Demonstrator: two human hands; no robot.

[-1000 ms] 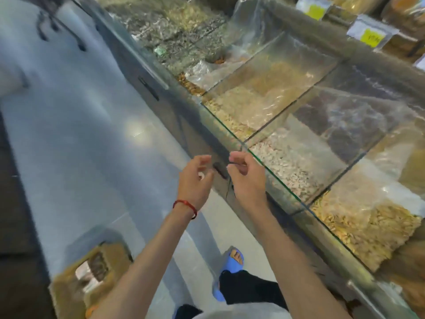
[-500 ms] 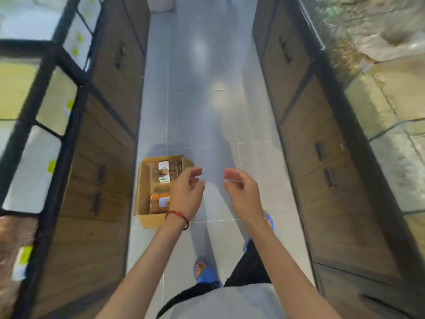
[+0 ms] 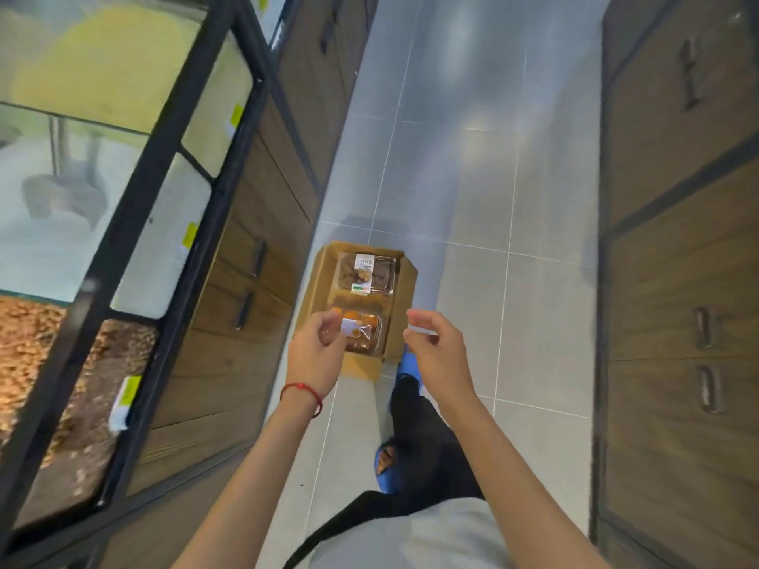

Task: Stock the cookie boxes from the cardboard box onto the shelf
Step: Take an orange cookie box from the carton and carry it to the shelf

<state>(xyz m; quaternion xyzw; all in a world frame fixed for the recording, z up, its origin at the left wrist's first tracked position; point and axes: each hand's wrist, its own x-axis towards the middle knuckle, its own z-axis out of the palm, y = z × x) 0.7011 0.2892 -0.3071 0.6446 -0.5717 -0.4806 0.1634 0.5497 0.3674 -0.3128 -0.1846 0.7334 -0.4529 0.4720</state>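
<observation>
An open cardboard box (image 3: 404,291) stands on the grey tiled floor of the aisle, against the left cabinet. Inside it lie two clear plastic cookie boxes: one with dark cookies and a white label (image 3: 365,275) at the far end, one with orange cookies (image 3: 365,338) at the near end. My left hand (image 3: 314,359), with a red string at the wrist, hovers high above the box's near left corner, fingers loosely curled and empty. My right hand (image 3: 441,359) floats beside it to the right, also loosely curled and holding nothing.
A black-framed glass display counter (image 3: 135,223) with bulk goods runs along the left, with wooden drawers (image 3: 254,256) below. Wooden cabinets (image 3: 677,281) line the right. My feet in blue slippers (image 3: 410,365) stand just behind the cardboard box.
My view has swung from the right-hand glass counter down to the aisle floor, and the cardboard box now lies closer under my hands. Both hands stay raised and empty.
</observation>
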